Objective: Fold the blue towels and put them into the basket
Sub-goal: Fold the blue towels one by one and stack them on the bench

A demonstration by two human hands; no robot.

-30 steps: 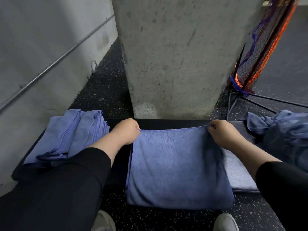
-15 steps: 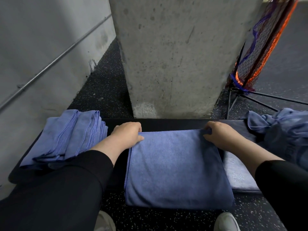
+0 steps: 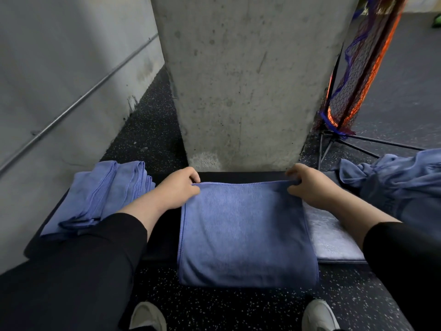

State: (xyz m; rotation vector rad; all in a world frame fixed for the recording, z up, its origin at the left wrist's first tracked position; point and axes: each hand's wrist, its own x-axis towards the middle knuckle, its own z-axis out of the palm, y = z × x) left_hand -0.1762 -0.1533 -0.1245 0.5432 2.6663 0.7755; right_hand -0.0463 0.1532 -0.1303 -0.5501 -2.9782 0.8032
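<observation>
A blue towel point(image 3: 245, 232), folded over, hangs across a low black bench point(image 3: 241, 176) in front of me. My left hand point(image 3: 177, 187) pinches the towel's far left corner. At the far right corner my right hand point(image 3: 307, 185) pinches the edge. A stack of folded blue towels point(image 3: 100, 197) lies on the bench to the left. On the right sits a heap of unfolded blue towels point(image 3: 396, 177). No basket shows in this view.
A concrete pillar point(image 3: 248, 80) rises just behind the bench, with a grey wall and rail point(image 3: 71, 106) to the left. An orange and blue net on a black stand point(image 3: 350, 91) is at the right. A pale grey mat point(image 3: 331, 240) lies under the towel's right side. My shoes point(image 3: 319, 315) are below.
Both hands went from resting flat on the towel's far edge to pinching its far corners again. The view moved slightly closer.
</observation>
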